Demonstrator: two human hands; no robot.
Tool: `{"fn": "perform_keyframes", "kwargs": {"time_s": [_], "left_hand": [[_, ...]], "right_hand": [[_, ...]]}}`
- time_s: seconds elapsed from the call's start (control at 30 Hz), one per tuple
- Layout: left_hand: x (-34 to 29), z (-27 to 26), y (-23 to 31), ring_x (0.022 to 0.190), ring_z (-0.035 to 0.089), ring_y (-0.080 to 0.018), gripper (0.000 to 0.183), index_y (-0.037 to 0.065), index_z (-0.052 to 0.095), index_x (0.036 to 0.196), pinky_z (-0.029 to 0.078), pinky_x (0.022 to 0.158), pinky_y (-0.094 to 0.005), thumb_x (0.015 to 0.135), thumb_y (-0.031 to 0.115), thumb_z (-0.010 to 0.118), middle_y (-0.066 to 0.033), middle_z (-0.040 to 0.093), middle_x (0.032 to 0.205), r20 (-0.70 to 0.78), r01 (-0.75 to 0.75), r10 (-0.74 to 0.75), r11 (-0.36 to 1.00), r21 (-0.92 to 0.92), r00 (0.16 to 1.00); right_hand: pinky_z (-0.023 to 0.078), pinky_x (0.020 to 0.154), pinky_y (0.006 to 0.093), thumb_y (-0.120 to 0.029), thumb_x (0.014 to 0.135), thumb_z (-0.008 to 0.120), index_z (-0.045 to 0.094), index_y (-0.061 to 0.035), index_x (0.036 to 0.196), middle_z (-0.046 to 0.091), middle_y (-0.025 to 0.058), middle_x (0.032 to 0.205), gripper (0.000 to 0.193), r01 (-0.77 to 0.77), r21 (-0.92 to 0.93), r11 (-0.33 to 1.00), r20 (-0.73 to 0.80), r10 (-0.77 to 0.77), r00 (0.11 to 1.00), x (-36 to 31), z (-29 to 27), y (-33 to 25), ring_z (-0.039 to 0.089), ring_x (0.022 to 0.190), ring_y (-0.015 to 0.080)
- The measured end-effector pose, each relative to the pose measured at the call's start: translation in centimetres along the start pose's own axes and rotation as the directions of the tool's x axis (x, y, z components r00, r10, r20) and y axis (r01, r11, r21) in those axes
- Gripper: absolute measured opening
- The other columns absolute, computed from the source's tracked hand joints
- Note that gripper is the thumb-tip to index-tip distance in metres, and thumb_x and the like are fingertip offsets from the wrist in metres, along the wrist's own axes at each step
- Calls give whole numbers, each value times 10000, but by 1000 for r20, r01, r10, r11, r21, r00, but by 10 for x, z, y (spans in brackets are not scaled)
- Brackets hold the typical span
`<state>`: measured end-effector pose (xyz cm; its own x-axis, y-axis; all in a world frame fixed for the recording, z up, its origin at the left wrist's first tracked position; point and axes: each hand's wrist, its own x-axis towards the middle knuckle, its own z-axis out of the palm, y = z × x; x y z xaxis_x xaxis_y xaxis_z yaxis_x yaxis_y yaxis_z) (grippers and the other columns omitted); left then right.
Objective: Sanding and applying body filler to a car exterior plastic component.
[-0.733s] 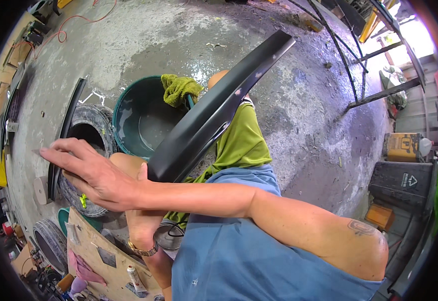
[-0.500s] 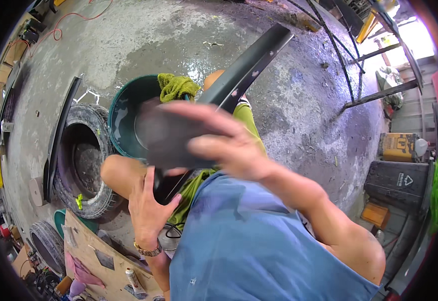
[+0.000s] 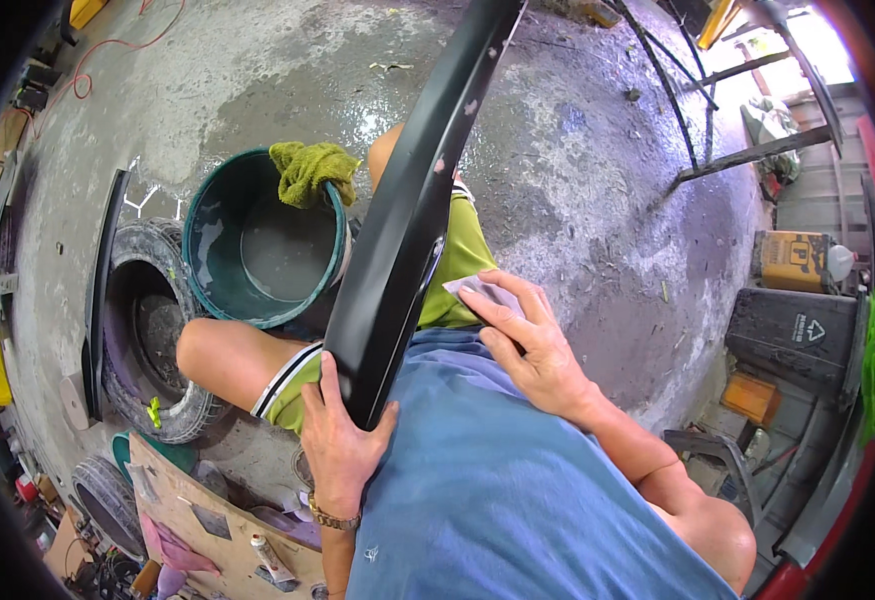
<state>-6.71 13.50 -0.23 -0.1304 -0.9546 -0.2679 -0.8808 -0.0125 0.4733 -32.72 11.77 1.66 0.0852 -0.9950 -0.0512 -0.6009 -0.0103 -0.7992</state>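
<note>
A long black panel [image 3: 412, 200], shaped like a car trim piece with several pale worn spots along one edge, slants across my lap. Around its lower end my left hand [image 3: 342, 440] is closed, thumb on one side and fingers on the other. My right hand [image 3: 542, 360] is held just right of the panel, apart from it. Pinched in those fingers is a greyish folded sheet that looks like sandpaper [image 3: 490, 291]. Left of the panel stands a green bucket [image 3: 200, 250] with cloudy water inside. A wet olive-green towel [image 3: 309, 176] hangs over the bucket's rim.
Beside the bucket lies a worn tire [image 3: 127, 250], with another dark trim strip [image 3: 103, 290] leaning on it. A wooden board [image 3: 227, 515] with a spray can is at lower left. At upper right stands a dark metal frame [image 3: 747, 150]. The concrete floor is wet.
My right hand has drawn back from over the panel toward the right, bringing the sandpaper into view. The panel has swung more upright and shifted, with my left hand at its lower end.
</note>
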Motion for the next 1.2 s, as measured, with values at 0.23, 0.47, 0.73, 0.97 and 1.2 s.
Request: {"fn": "perform_keyframes", "kwargs": {"time_s": [0.23, 0.47, 0.73, 0.97, 1.2], "left_hand": [[-4, 12, 8, 919, 550, -430, 1004, 19, 292, 1509, 488, 772, -489, 738, 405, 806, -233, 485, 1042, -1, -19, 19, 1000, -9, 1000], [-4, 12, 11, 922, 552, -423, 1020, 21, 285, 1516, 490, 772, -484, 726, 371, 827, -229, 495, 1042, 6, -25, 25, 1000, -18, 1000], [-4, 10, 10, 915, 555, -421, 1010, 23, 289, 1513, 492, 764, -489, 728, 365, 826, -226, 498, 1032, 11, -29, 30, 999, -33, 999], [-6, 6, 16, 1000, 559, -427, 976, 16, 319, 1491, 477, 844, -480, 723, 321, 838, -232, 520, 1099, 61, 45, -41, 997, -57, 997], [-6, 8, 15, 966, 560, -428, 981, 20, 308, 1502, 486, 802, -479, 740, 365, 823, -231, 514, 1072, 27, 26, -26, 1000, -6, 999]], "right_hand": [[379, 1051, 477, -94, 886, 646, 613, -135, 1336, 477, 171, 1341, 453, 39, -109, 993, -107, -50, 993, -7, 13, 14, 460, 1239, 366], [355, 1046, 473, -115, 844, 681, 605, -166, 1347, 468, 145, 1331, 512, 113, -171, 979, -129, -136, 982, -2, 34, 21, 459, 1224, 345], [342, 1028, 502, -124, 810, 707, 604, -174, 1339, 470, 135, 1295, 541, 171, -290, 942, -125, -214, 969, -7, 40, 31, 459, 1210, 332], [344, 1021, 496, -122, 811, 702, 627, -170, 1303, 503, 109, 1274, 500, 152, -326, 933, -165, -214, 963, 2, 30, 24, 466, 1208, 303], [358, 1007, 494, -122, 817, 696, 630, -171, 1300, 524, 91, 1259, 491, 177, -357, 917, -44, -206, 978, 0, 15, 13, 474, 1192, 300]]}}
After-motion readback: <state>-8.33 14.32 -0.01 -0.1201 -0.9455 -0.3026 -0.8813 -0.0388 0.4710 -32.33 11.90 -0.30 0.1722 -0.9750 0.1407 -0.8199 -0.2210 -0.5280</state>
